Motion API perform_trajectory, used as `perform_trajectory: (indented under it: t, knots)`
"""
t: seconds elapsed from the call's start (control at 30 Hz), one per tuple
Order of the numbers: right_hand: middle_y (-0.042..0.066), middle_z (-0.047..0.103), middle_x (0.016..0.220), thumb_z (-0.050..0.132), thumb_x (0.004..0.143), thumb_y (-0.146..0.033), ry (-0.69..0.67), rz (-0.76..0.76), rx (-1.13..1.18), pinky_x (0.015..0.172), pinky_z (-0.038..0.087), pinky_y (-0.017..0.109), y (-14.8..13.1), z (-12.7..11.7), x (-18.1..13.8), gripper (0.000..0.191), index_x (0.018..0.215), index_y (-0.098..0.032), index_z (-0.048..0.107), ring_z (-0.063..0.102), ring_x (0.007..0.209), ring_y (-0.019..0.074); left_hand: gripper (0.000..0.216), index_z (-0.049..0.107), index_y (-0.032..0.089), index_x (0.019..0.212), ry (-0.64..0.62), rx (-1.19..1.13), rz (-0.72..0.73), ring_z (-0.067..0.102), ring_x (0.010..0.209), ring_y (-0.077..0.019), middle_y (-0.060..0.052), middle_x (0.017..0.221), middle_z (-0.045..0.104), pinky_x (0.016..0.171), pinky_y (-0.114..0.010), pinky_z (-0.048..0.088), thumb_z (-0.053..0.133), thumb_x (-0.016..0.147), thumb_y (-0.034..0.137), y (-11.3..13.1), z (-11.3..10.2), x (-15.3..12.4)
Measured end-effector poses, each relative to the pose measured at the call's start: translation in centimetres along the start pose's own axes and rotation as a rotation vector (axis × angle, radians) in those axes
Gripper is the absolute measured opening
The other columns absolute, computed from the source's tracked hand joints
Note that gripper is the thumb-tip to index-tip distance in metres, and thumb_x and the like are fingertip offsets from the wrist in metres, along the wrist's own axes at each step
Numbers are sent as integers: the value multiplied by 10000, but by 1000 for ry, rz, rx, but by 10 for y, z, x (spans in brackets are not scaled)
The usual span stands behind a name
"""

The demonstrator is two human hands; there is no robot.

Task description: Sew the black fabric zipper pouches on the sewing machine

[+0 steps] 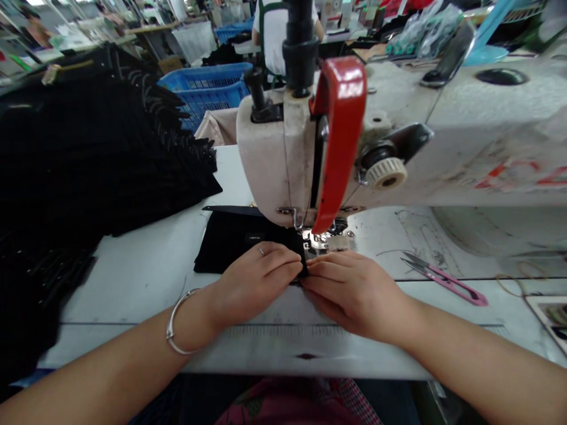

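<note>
A flat piece of black fabric (pixel 225 242) with a small dark label (pixel 254 238) lies on the table, its right edge beneath the head of a white sewing machine (pixel 266 159). My left hand (pixel 261 274) rests on the fabric's lower right part, fingers pressed together at its edge. Opposite it, my right hand (pixel 349 289) pinches the same edge, just in front of the presser foot (pixel 316 239). The fingertips of both hands nearly meet. A red lever guard (pixel 341 141) stands above the foot.
Pink-handled thread snips (pixel 447 280) lie to the right of my right hand. A tall pile of black fabric pieces (pixel 88 147) covers the left side. Behind the table are a blue plastic basket (pixel 206 88) and a person in a white top (pixel 272 41).
</note>
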State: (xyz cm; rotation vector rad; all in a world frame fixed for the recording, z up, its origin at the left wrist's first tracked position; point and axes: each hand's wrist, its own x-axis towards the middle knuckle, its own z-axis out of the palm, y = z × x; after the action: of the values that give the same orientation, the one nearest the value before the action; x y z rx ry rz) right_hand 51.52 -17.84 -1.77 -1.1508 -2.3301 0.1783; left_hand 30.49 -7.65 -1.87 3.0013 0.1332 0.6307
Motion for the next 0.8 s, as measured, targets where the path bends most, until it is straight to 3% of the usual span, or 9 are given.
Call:
perform_trajectory:
  t: [0.2, 0.37, 0.63, 0.8]
  knots:
    - [67, 701, 904, 523, 929, -167, 1, -21, 42, 839, 509, 353, 5, -7, -4, 166, 962, -189, 684, 642, 934, 195, 201, 598, 105, 1147, -28, -54, 46, 618, 1065, -187, -76, 1131, 679, 954, -362, 533, 494, 975, 112, -6, 2, -4]
    - [64, 697, 888, 514, 928, -151, -21, -16, 74, 815, 489, 369, 12, -15, -8, 176, 954, -169, 687, 632, 910, 202, 210, 623, 133, 1149, -58, -63, 2, 617, 1073, -186, -64, 1142, 680, 956, -355, 524, 508, 974, 132, -7, 2, -2]
    - [62, 652, 1003, 492, 944, -202, -88, 49, 22, 802, 442, 396, 10, -9, -4, 178, 1010, -183, 656, 581, 917, 221, 145, 657, 183, 1053, 67, -213, -253, 637, 1001, -145, -11, 1048, 704, 949, -305, 523, 635, 913, 154, -1, -2, 6]
    - [52, 640, 994, 525, 900, -192, -104, 34, 0, 834, 429, 415, 10, -6, -1, 183, 1038, -190, 644, 560, 929, 237, 159, 646, 163, 1072, 70, -135, -93, 616, 991, -166, -31, 1054, 692, 908, -339, 533, 613, 921, 128, -1, -3, 3]
